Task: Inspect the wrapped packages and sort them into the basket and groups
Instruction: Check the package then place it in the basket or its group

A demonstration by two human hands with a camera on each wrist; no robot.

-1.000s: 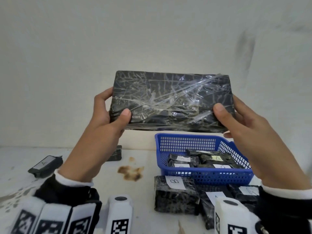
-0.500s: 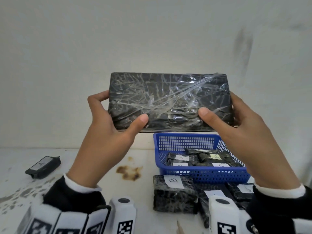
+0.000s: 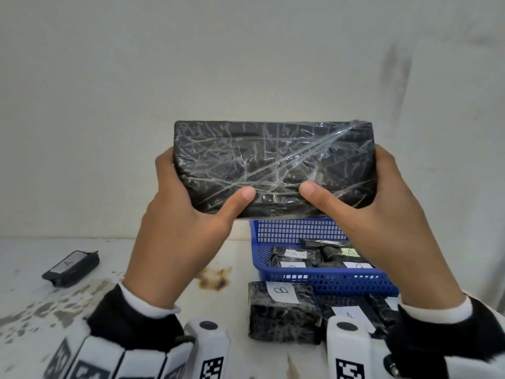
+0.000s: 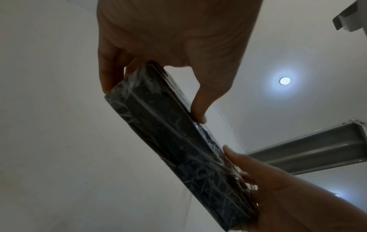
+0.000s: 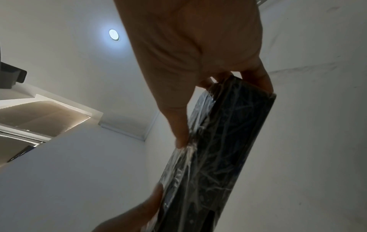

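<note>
Big package point(image 3: 274, 168): long black brick in crinkly clear wrap, held up in the air in front of the wall, above the far edge of the blue basket point(image 3: 325, 281). Long axis runs side to side, broad face toward the person.
Left hand point(image 3: 185, 236): wrapped round the left end, thumb pressed on the front face near the bottom, fingers behind. Wrist cam shows the same pinch point(image 4: 178, 51).
Right hand point(image 3: 382, 231): same deal on the right end, thumb on the front, fingers curled round the back point(image 5: 190, 51).
Label: can't see one on the face that's showing, so I'd guess they're hunting for it.
Basket: already has a few small wrapped packs with paper tags, an A and what looks like a B or two.
Desk point(image 3: 32, 318): stained white top. One pack tagged B point(image 3: 284, 310) sits just in front of the basket, another tagged A point(image 3: 352, 315) right beside it, plus a lone A pack point(image 3: 71, 268) well off to the left.
The bit that matters: the basket is down and to the right of the brick, nearer the right hand, while the lone A pack is over on the left hand's side. Both hands share the load evenly, so either direction works once the letter turns up.
Watch out: that wrap looks slippery, I'd keep both ends held while flipping it.
</note>
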